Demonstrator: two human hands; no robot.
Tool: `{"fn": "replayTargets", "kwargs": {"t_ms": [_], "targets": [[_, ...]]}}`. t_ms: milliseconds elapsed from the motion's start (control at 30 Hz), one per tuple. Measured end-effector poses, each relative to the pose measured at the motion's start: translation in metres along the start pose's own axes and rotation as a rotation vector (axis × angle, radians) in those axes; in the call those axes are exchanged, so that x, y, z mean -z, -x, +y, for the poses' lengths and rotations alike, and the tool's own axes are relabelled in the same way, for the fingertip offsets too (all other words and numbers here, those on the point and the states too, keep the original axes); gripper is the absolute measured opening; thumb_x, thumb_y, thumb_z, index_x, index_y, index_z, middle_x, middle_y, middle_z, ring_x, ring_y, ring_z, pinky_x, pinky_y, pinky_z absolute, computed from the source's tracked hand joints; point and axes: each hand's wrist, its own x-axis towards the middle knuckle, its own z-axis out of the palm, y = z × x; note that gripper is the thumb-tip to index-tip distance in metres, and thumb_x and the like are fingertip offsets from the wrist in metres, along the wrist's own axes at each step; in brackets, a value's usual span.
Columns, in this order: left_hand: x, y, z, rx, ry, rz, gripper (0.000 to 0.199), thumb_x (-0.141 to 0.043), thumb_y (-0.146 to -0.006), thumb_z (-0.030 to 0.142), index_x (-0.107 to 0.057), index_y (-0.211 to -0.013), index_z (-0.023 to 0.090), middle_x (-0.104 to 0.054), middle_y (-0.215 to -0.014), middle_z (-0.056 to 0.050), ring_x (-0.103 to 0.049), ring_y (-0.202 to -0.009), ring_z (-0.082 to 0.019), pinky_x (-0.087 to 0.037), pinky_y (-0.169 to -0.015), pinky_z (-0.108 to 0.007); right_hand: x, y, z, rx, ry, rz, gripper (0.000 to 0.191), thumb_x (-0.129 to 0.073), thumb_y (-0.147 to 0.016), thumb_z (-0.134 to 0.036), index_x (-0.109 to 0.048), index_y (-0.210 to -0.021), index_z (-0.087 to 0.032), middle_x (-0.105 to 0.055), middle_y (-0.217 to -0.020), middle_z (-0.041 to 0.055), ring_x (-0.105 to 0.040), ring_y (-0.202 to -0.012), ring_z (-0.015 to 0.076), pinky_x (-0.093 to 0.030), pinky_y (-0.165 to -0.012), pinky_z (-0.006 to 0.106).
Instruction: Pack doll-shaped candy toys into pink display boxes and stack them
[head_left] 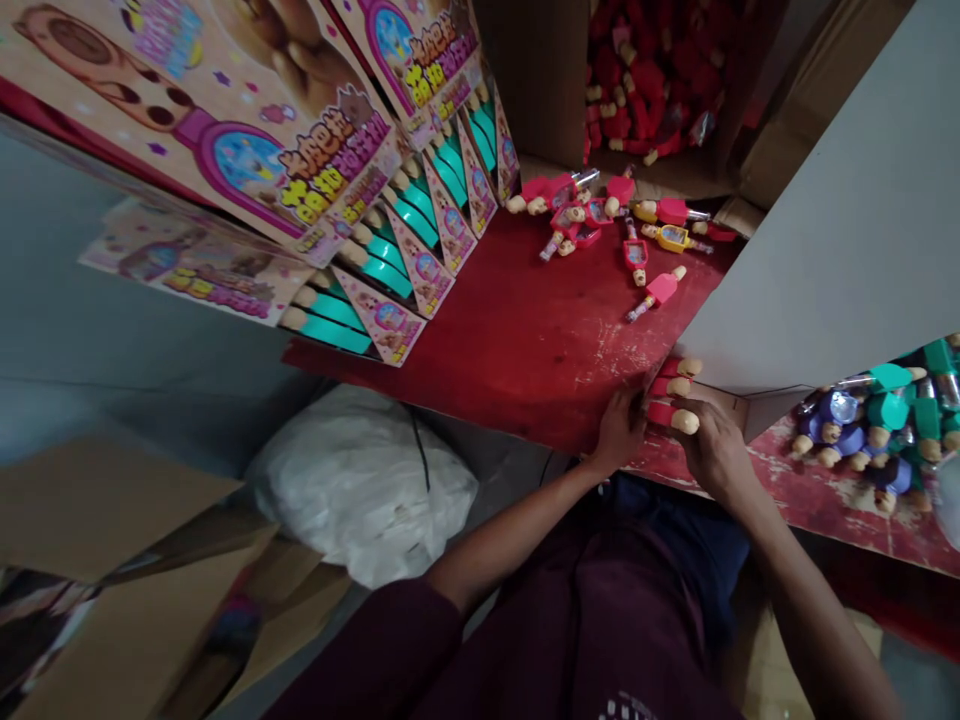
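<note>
Three red toys with beige animal heads (681,388) stand in a row in a display box (731,405) at the table's front edge. A tall pale panel (840,230) rises behind this row. My left hand (621,430) is closed at the left side of the box, its fingertips partly hidden. Curled around the right side of the nearest red toy (667,414) is my right hand (716,445); its fingertips are partly hidden behind the toy's head. Loose red toys (577,215), one yellow toy (671,237) among them, lie farther back on the red table (525,330).
Printed display boxes (330,190) holding teal toys stand at the left. Behind the loose toys, a carton (536,80) contains many red ones. Purple toys (847,440) and green toys (889,410) are piled right. A white sack (360,480) and open cartons (142,610) sit below.
</note>
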Motion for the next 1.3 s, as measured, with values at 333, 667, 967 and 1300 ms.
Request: {"fn": "replayTargets", "kwargs": {"t_ms": [333,667,967,1300], "targets": [[-0.002,-0.004,0.001,-0.023,-0.014,0.018,0.039,-0.056,-0.092,0.018,-0.058,-0.131,0.019,-0.066,-0.123,-0.012,-0.062,-0.117,-0.030,-0.050,-0.106,-0.050,0.008,0.023,-0.008,-0.020,-0.002,-0.003,0.033,-0.052,-0.101,-0.016,-0.052,-0.134,-0.022,-0.073,-0.115,0.0119,-0.072,-0.103,0.0253,-0.060,-0.084,0.040],[0.001,-0.003,0.007,-0.038,-0.018,0.007,0.037,-0.053,-0.097,0.023,-0.056,-0.133,0.014,-0.063,-0.123,-0.016,-0.062,-0.116,-0.032,-0.051,-0.104,-0.051,0.008,-0.009,-0.006,-0.095,0.056,-0.038,0.019,-0.053,-0.105,-0.030,-0.056,-0.121,-0.021,-0.074,-0.105,0.0109,-0.073,-0.093,0.0253,-0.059,-0.078,0.037],[-0.002,-0.006,0.002,0.006,-0.021,0.008,0.040,-0.059,-0.090,0.017,-0.058,-0.130,0.018,-0.064,-0.123,-0.013,-0.062,-0.117,-0.030,-0.052,-0.105,-0.048,0.015,0.019,0.005,-0.145,0.053,0.006,0.026,-0.056,-0.102,-0.028,-0.058,-0.128,-0.022,-0.073,-0.111,0.0113,-0.073,-0.093,0.0251,-0.059,-0.075,0.036],[0.003,-0.004,0.009,0.011,-0.015,-0.002,0.037,-0.057,-0.094,0.020,-0.057,-0.131,0.018,-0.064,-0.122,-0.013,-0.062,-0.115,-0.029,-0.052,-0.104,-0.046,0.020,-0.010,0.003,-0.161,0.083,-0.112,0.020,-0.054,-0.103,-0.032,-0.058,-0.119,-0.022,-0.070,-0.100,0.0096,-0.069,-0.085,0.0260,-0.055,-0.073,0.037]]}}
